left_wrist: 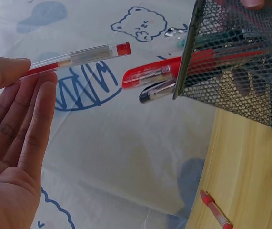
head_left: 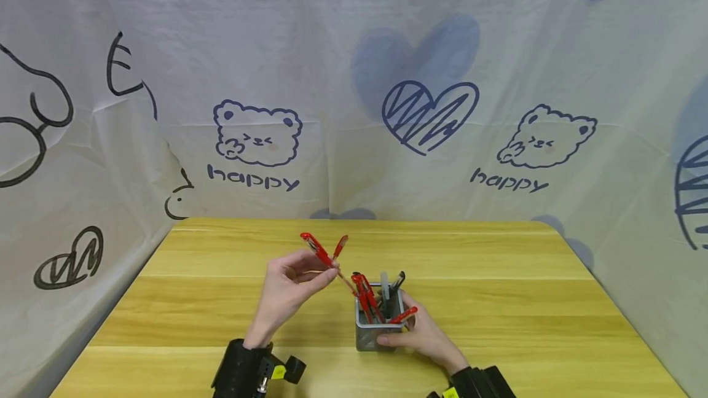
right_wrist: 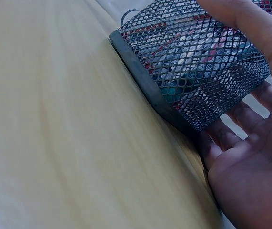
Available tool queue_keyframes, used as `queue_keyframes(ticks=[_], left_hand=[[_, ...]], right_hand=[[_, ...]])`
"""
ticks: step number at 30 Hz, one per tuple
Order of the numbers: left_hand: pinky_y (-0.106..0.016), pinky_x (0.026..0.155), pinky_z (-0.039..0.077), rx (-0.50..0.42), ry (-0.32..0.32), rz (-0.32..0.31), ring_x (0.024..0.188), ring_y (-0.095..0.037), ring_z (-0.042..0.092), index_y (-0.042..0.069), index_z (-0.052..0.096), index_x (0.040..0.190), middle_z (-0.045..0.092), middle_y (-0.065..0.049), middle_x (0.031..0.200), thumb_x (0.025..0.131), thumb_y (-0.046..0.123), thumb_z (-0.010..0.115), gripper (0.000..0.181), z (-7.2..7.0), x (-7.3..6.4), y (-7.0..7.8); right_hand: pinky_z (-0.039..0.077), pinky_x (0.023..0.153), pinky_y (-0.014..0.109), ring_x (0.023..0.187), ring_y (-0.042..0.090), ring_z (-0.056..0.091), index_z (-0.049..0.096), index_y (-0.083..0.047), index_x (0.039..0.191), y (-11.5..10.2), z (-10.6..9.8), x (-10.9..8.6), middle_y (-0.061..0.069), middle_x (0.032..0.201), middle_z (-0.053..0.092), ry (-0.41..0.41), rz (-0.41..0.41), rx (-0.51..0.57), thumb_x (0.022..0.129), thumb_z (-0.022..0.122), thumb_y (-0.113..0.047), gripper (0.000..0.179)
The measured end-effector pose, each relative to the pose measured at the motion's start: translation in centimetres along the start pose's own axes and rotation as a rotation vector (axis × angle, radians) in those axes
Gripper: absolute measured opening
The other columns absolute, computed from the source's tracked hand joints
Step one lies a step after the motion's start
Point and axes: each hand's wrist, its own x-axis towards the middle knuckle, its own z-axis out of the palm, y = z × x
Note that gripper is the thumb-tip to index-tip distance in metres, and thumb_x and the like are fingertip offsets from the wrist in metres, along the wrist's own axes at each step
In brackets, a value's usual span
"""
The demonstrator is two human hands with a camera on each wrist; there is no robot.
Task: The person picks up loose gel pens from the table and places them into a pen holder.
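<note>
My left hand (head_left: 287, 287) pinches a red pen (left_wrist: 83, 56) between thumb and fingertips. Its clear barrel slants down toward the pen holder, and its red end stands just short of the rim in the left wrist view. The black mesh pen holder (head_left: 372, 340) stands upright on the table with several pens inside, among them red pens (head_left: 363, 293) and a black-tipped pen (head_left: 399, 280). One red pen (head_left: 408, 314) leans out over the right side. My right hand (head_left: 424, 338) grips the holder from the right, thumb at the front, fingers behind.
Another red pen (left_wrist: 216, 210) lies on the wooden table (head_left: 525, 300), beyond my left hand. Behind and beside the table hangs a white cloth (head_left: 343, 140) with bear and heart drawings. A black band (head_left: 243, 367) with a small camera is on my left wrist.
</note>
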Motion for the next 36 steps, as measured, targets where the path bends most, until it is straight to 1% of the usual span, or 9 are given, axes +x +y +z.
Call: queue_keyframes(ticks=[3,6,9,15,20,23,28,36], left_hand=[[-0.033,0.081,0.064,-0.009,-0.026,-0.004,0.089,-0.010,0.075,-0.002,0.071,0.104,0.076,-0.019,0.101,0.089,0.004,0.073,0.016,0.3,0.0,0.1],[-0.034,0.080,0.065,0.004,-0.054,-0.004,0.089,-0.009,0.075,-0.001,0.072,0.104,0.075,-0.022,0.101,0.089,0.004,0.073,0.016,0.6,0.0,0.1],[-0.033,0.079,0.065,0.027,-0.089,-0.022,0.087,-0.009,0.075,0.000,0.072,0.103,0.075,-0.023,0.101,0.089,0.005,0.074,0.016,0.7,0.0,0.1],[-0.031,0.078,0.065,0.072,-0.162,-0.090,0.085,-0.008,0.075,0.000,0.073,0.104,0.076,-0.021,0.100,0.088,0.009,0.076,0.019,0.8,-0.1,0.1],[-0.029,0.079,0.064,0.117,-0.209,-0.119,0.086,-0.008,0.074,-0.001,0.073,0.108,0.076,-0.020,0.101,0.089,0.015,0.076,0.025,1.2,-0.1,0.0],[-0.026,0.079,0.063,0.163,-0.224,-0.126,0.087,-0.008,0.073,0.001,0.073,0.109,0.076,-0.018,0.101,0.089,0.019,0.076,0.027,1.4,-0.2,0.0],[-0.024,0.075,0.063,0.210,-0.238,-0.127,0.084,-0.007,0.073,0.003,0.074,0.109,0.077,-0.016,0.100,0.088,0.019,0.077,0.026,1.5,-0.2,0.0],[-0.022,0.063,0.060,0.275,-0.303,-0.096,0.071,-0.003,0.068,0.005,0.074,0.104,0.077,-0.015,0.099,0.087,0.018,0.078,0.022,1.8,-0.1,-0.2]], right_hand=[[0.045,0.106,0.018,0.123,0.001,0.058,0.037,-0.006,0.152,0.1,0.0,0.0,0.019,0.148,0.051,-0.001,-0.005,-0.004,0.083,0.081,-0.011,0.082],[0.045,0.106,0.019,0.122,0.002,0.058,0.037,-0.005,0.152,0.2,-0.1,0.1,0.019,0.147,0.052,-0.005,-0.015,-0.007,0.084,0.081,-0.011,0.081],[0.046,0.105,0.019,0.122,0.003,0.058,0.037,-0.004,0.152,0.2,-0.1,0.1,0.018,0.146,0.053,-0.009,-0.022,-0.007,0.084,0.080,-0.011,0.081],[0.046,0.105,0.019,0.122,0.003,0.059,0.036,-0.004,0.152,0.3,-0.1,0.2,0.018,0.146,0.052,-0.014,-0.021,-0.003,0.084,0.080,-0.010,0.081],[0.047,0.105,0.019,0.122,0.003,0.059,0.036,-0.004,0.152,0.3,-0.1,0.2,0.019,0.146,0.052,-0.015,-0.022,-0.003,0.084,0.080,-0.010,0.081],[0.047,0.105,0.019,0.122,0.003,0.059,0.037,-0.004,0.151,0.2,-0.1,0.1,0.019,0.146,0.053,-0.012,-0.020,-0.005,0.084,0.080,-0.011,0.080],[0.047,0.105,0.020,0.121,0.005,0.060,0.039,-0.006,0.150,0.2,-0.1,0.1,0.019,0.145,0.054,-0.007,-0.016,-0.008,0.084,0.080,-0.011,0.079],[0.048,0.104,0.024,0.119,0.006,0.061,0.040,-0.006,0.150,0.1,-0.1,0.2,0.018,0.141,0.058,-0.007,-0.022,-0.038,0.085,0.079,-0.010,0.075]])
